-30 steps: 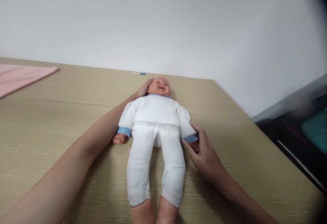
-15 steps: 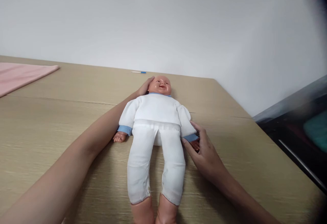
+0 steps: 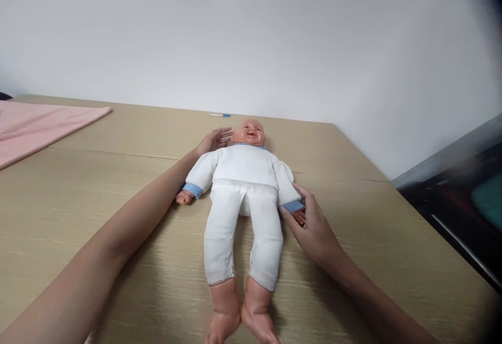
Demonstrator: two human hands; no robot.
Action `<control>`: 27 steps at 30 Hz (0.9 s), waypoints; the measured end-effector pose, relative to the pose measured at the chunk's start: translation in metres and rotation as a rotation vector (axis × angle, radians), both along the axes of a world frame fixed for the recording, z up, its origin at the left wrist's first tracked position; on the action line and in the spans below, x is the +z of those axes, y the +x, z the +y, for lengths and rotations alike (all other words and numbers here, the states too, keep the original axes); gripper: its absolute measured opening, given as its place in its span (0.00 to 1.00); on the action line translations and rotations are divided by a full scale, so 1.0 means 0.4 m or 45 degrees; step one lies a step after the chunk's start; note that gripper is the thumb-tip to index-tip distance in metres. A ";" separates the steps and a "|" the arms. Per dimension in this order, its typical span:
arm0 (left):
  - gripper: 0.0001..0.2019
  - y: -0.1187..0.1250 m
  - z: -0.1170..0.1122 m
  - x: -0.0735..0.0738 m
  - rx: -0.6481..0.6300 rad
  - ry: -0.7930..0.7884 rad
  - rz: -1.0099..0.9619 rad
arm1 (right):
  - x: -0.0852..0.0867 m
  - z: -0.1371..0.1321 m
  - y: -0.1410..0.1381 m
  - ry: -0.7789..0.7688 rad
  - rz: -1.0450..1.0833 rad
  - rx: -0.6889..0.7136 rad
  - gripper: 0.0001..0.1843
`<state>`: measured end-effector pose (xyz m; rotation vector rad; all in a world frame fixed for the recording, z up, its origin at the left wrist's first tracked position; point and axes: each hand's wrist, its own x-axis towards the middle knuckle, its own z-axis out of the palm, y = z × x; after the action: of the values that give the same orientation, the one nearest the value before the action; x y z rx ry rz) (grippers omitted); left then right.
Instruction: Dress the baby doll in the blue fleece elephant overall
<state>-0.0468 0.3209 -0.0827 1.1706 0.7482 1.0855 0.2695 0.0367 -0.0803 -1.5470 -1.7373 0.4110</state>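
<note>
A baby doll in a white top and white trousers with blue cuffs lies face up on the table, its bare feet toward me. Beside its head, on the left, is my left hand, open with the fingers stretched toward the head and holding nothing. My right hand grips the doll's arm on the right at the blue cuff, thumb on the near side and fingers on the far side. The doll's other arm rests out to the left, along my left forearm.
A pink cloth lies flat at the far left of the wooden table. Behind the doll's head is a thin blue and white pen-like stick. A white wall rises behind; a dark object stands beyond the right edge.
My left hand has come away from the doll's head, leftward, and its fingers have spread. The doll appears slightly farther off, its feet now showing. My right hand keeps its hold.
</note>
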 end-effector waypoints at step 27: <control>0.29 -0.137 -0.940 0.063 0.405 0.134 0.667 | 0.096 -0.386 -0.135 0.348 0.010 0.027 0.39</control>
<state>-0.1017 -0.0550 -0.0575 1.4831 1.3316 1.0949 0.2155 -0.1176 -0.0419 -1.3309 -1.7250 0.1799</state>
